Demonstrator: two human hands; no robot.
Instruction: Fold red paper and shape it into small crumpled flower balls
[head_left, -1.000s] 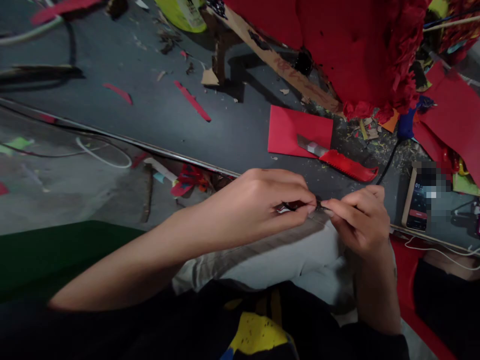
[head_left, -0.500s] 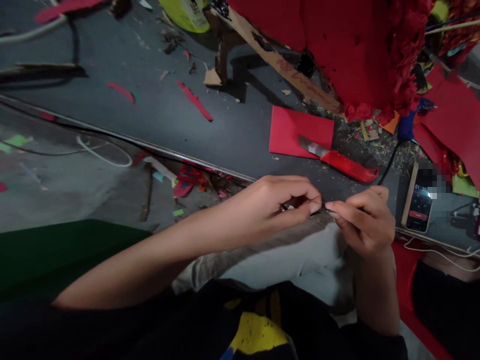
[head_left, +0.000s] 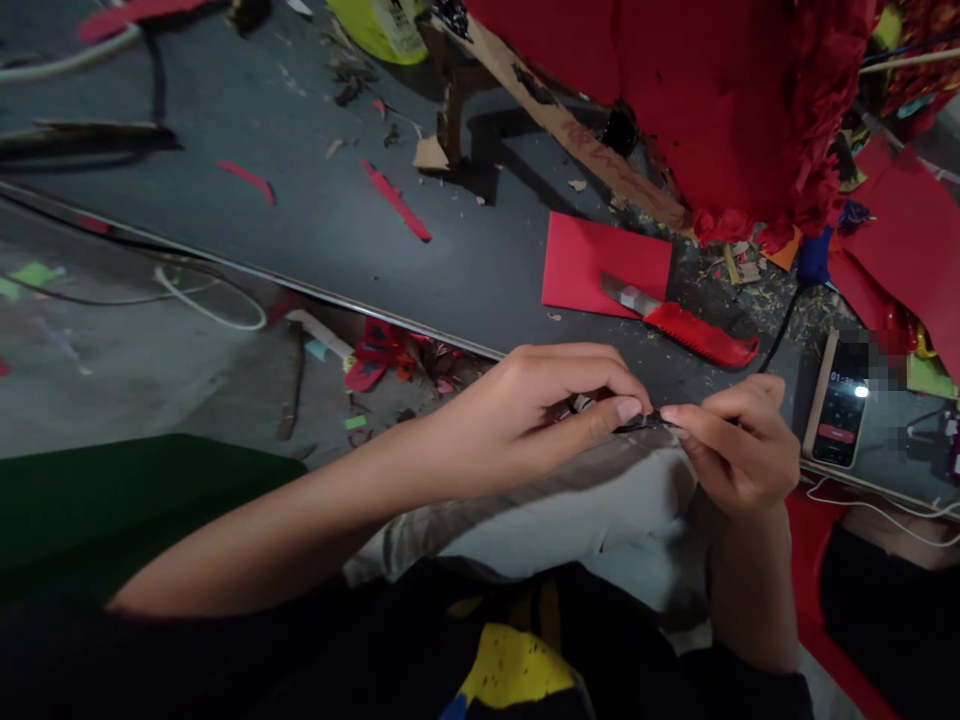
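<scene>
My left hand (head_left: 574, 405) reaches in from the left, its thumb and forefinger pinched on a thin dark cord-like piece (head_left: 637, 428). My right hand (head_left: 739, 440) pinches the same piece between thumb and fingertips, a little to the right. The fingertips of both hands almost meet, just off the table's front edge and above my lap. Most of the piece is hidden by the fingers, so its exact kind is unclear. Beyond the hands, a red-handled utility knife (head_left: 701, 335) lies with its blade across a folded red paper (head_left: 577, 260).
A large red papered structure with a cardboard edge (head_left: 570, 130) stands at the back. A phone (head_left: 836, 400) lies at the right. A black cable (head_left: 780, 330) runs from a blue object (head_left: 814, 258). Red strips (head_left: 396, 200) and scraps litter the grey table (head_left: 315, 240). Another person's leg shows at lower right.
The left thumb and forefinger have opened slightly, and more of the dark piece shows between the hands. My right hand has shifted slightly right.
</scene>
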